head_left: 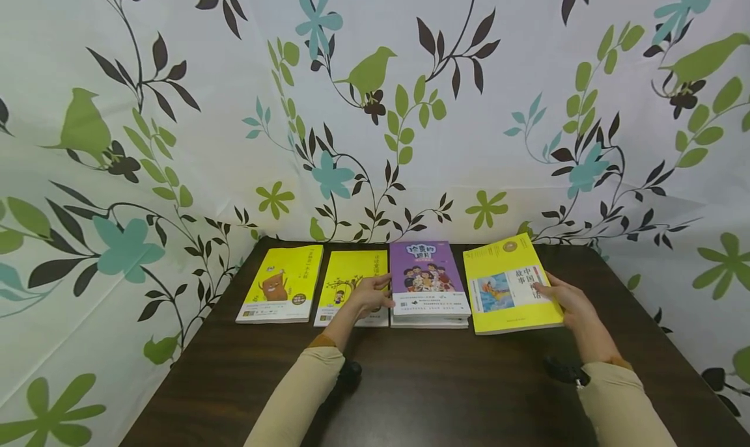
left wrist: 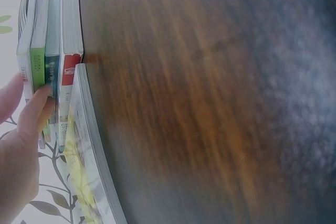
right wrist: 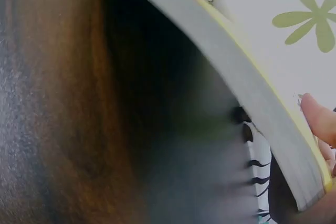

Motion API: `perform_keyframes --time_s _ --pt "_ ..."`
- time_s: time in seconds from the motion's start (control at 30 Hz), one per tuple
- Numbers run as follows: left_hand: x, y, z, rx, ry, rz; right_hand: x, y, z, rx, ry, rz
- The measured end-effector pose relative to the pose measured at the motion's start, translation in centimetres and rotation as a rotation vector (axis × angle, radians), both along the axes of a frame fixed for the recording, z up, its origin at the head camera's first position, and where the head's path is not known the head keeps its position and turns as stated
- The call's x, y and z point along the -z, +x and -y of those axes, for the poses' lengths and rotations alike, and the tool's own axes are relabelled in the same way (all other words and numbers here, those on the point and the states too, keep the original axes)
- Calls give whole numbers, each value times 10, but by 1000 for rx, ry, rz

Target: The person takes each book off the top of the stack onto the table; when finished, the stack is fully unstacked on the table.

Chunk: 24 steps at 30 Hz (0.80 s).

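Observation:
My right hand (head_left: 577, 310) grips the right edge of a yellow book (head_left: 510, 313), with the thumb on its cover. The right wrist view shows the book's pages (right wrist: 231, 77) tilted off the table and fingers beneath them. My left hand (head_left: 369, 297) is at the left side of a stack topped by a purple book (head_left: 424, 255). In the left wrist view, its fingers (left wrist: 34, 111) touch the spines of the stacked books (left wrist: 38, 64). Beneath that hand lies a yellow book with a tree-swing picture (head_left: 336, 271), partly covered by it.
Another yellow book (head_left: 275, 281) with a brown cartoon figure lies at the left end of the row. The books lie near the back of a dark wooden table (head_left: 445, 382). A leaf-and-bird patterned cloth (head_left: 375, 141) hangs behind and beside it.

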<state>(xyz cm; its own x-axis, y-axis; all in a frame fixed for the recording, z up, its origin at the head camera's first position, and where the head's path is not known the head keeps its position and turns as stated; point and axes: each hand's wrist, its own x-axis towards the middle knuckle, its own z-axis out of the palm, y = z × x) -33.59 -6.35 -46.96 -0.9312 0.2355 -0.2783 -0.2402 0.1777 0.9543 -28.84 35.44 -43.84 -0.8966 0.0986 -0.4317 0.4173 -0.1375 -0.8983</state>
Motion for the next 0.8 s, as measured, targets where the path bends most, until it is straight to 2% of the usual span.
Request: perform_keyframes --time_s 0.17,0.5,0.6,0.73,0.8 --pt "2 0 0 -4 -3 9 10 -3 -2 40 83 8" --pt "1 -5 -2 0 2 8 13 -15 -2 99 309 21" --pt "2 -5 -2 -11 -4 15 18 -15 1 106 493 -4" --pt "2 -4 -2 -28 -11 26 28 -14 9 128 845 -31" --pt "2 -3 -2 -23 -8 27 33 -13 12 142 948 -23"
